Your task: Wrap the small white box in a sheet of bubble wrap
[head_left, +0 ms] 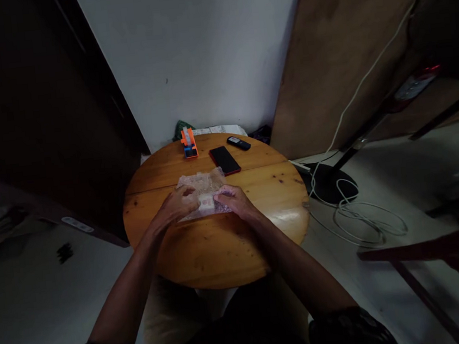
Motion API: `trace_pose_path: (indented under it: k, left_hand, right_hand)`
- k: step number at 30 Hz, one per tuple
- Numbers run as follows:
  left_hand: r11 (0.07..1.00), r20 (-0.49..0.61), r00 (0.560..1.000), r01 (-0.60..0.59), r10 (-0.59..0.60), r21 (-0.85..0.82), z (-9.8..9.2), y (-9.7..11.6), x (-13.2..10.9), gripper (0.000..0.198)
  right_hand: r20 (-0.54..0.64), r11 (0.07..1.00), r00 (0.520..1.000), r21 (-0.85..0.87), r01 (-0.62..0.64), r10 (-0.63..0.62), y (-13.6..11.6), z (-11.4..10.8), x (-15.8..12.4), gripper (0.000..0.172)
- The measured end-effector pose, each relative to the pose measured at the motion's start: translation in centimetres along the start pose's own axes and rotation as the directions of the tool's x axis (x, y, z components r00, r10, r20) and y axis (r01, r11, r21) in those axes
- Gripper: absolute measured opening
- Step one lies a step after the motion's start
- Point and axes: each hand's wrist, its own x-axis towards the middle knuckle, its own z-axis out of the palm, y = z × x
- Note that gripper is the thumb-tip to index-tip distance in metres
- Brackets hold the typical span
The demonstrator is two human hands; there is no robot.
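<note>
Wrap and packet on a round wooden tabletop, seen from above. The wrap is a clear, crinkled bubble sheet, roughly rectangular, spread near the middle of the tabletop; its surface is dimpled and catches pale highlights, its far edge is uneven, and wood tones show through it. The packet is small, pale and apparently oblong, with reddish marks on its upper face, too small to read; it lies at the near part of the wrap, between the hands. The left hand rests at the wrap's left side, fingers bent toward the packet; whether they are clamped on anything cannot be told. The right hand has its fingers clamped on the wrap's right portion, thumb uppermost, beside the packet. Beyond the wrap lie a dark phone with red edges, a black handset and an orange tape dispenser.
</note>
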Motion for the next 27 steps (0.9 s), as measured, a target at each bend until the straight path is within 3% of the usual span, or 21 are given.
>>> trace_pose_path:
  k: [8,14,21,27]
  left_hand:
    - [0.991,0.026,0.999,0.042,-0.039,-0.128,2.4,0.6,0.5,0.023]
    - [0.986,-0.021,0.997,0.068,-0.072,-0.154,2.6,0.7,-0.4,0.02]
    - [0.984,-0.024,0.998,0.057,-0.062,-0.171,2.4,1.6,-0.6,0.016]
    - [0.965,-0.047,0.996,0.066,-0.08,-0.255,3.2,0.9,-0.3,0.016]
  right_hand:
    - [0.032,0.997,0.997,0.031,-0.066,0.065,-0.1,0.2,0.0,0.022]
    - [0.024,0.998,0.998,0.015,-0.062,0.061,0.1,0.6,-0.1,0.02]
    - [0.112,1.0,0.993,0.011,-0.024,0.023,-0.9,0.1,-0.5,0.024]
    - [0.074,0.994,0.993,0.049,-0.098,0.094,-0.2,0.4,-0.4,0.027]
